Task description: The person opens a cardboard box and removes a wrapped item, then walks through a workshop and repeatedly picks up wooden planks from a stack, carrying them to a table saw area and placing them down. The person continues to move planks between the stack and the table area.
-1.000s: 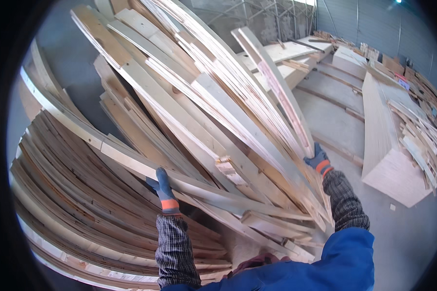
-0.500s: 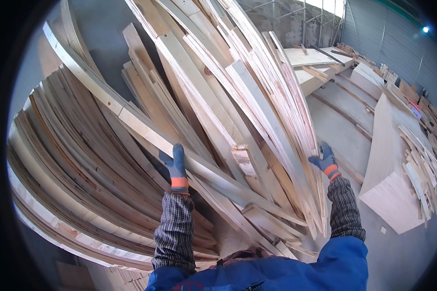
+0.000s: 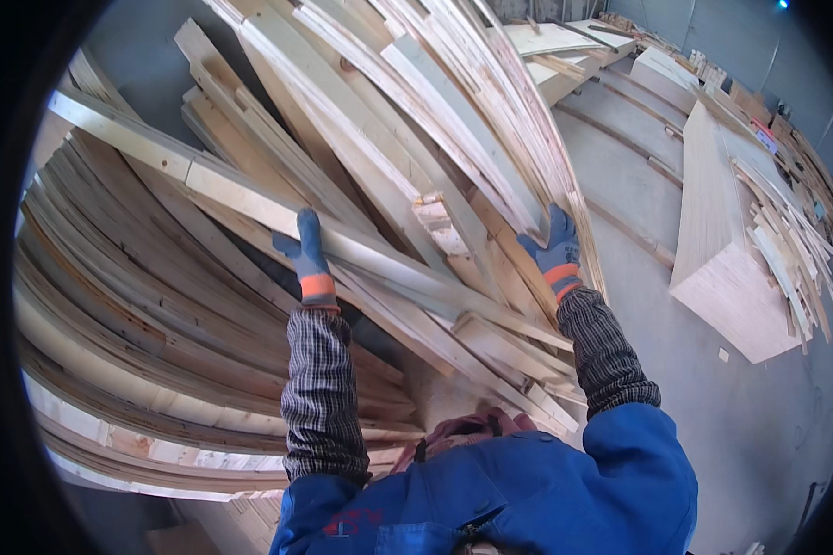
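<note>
Pale, long wooden boards lean and fan out in front of me. My left hand (image 3: 305, 254), in a blue-grey glove with an orange cuff, is closed on the edge of one long board (image 3: 241, 205) that slants from upper left to lower right. My right hand (image 3: 555, 248), gloved alike, is at the right side of the upright stack of boards (image 3: 491, 120). Its thumb is on the left and its fingers reach upward, closed around board edges. The undersides of the gripped boards are hidden. A broken, splintered board end (image 3: 440, 222) shows between my hands.
Darker curved-looking boards (image 3: 148, 268) are stacked densely at the left. On the right, a large pale wooden block (image 3: 736, 305) carries loose offcuts (image 3: 787, 250). Long battens (image 3: 620, 227) lie across the grey floor, and more panels (image 3: 555, 39) stand farther back.
My right hand has moved left and up onto the boards from their outer right side. My left hand stays on the slanted board. The whole view has shifted and tilted.
</note>
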A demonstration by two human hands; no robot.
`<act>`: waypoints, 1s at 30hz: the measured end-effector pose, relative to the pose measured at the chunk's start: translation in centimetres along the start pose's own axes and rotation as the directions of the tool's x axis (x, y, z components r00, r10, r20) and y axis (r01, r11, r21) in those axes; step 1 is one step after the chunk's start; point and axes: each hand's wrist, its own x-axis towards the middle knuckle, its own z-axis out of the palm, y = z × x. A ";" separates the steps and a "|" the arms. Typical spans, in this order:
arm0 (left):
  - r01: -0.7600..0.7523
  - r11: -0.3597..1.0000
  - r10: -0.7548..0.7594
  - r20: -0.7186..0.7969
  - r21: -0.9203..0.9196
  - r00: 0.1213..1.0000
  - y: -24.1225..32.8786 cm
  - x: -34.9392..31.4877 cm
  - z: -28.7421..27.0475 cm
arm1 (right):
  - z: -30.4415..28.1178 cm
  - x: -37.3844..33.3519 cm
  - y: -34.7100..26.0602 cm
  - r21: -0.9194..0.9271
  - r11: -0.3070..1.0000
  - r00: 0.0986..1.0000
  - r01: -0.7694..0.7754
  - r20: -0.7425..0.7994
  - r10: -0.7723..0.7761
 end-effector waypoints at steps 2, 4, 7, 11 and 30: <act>-0.023 0.988 0.016 -0.047 -0.153 0.999 0.2 -0.3 0.4 | -0.7 -0.3 -1.9 0.044 0.998 0.999 0.033 -0.001 -0.033; -0.118 0.979 0.116 -0.023 -0.164 0.993 -1.4 0.7 -0.7 | -0.7 -1.4 -4.1 0.179 0.984 0.996 0.003 0.084 -0.018; 0.029 0.977 -0.025 0.022 -0.212 0.999 -0.4 -0.4 0.2 | -0.1 -4.4 -6.6 0.352 0.923 0.955 -0.158 0.291 0.052; -0.034 0.983 0.056 0.119 -0.183 0.991 -1.8 0.6 -1.2 | 1.5 -9.4 -6.0 0.223 0.960 0.877 -0.169 0.478 0.044; -0.002 0.992 0.005 0.019 -0.127 1.000 -1.5 1.2 -0.7 | 6.0 -20.7 -6.4 -0.040 0.970 0.917 -0.240 0.318 0.240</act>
